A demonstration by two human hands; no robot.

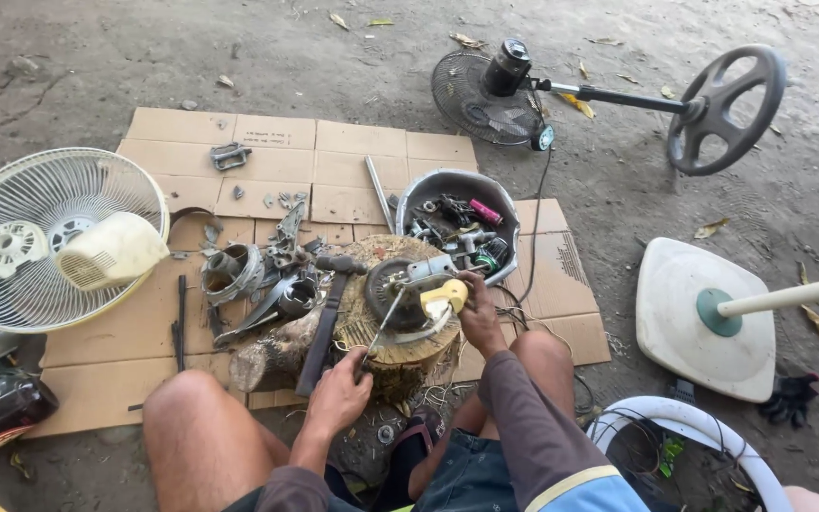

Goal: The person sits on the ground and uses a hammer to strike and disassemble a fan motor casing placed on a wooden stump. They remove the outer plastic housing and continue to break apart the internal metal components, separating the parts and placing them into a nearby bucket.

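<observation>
I'm steadying the fan motor (419, 289) atop the wood stump (400, 346) — right hand (479, 313) clamped on its far edge so it can't roll — while my left hand (338, 393) is gripping a thin screwdriver (381, 327), prying.

The person wore a long-sleeved top of dull greyish-purple cloth, the sleeves reaching down to both wrists. On the right arm the sleeve lay smooth along the forearm and changed near the upper arm: a narrow pale yellow band crossed it, and above the band the cloth was light blue. The left sleeve showed only its greyish-purple lower part, creased at the cuff. Dark blue denim shorts with visible stitched seams covered the lap and stopped above the knees, so both knees and thighs were bare. The left hand (340, 392) and right hand (479, 316) were bare, with no gloves, rings or watch visible.
</observation>
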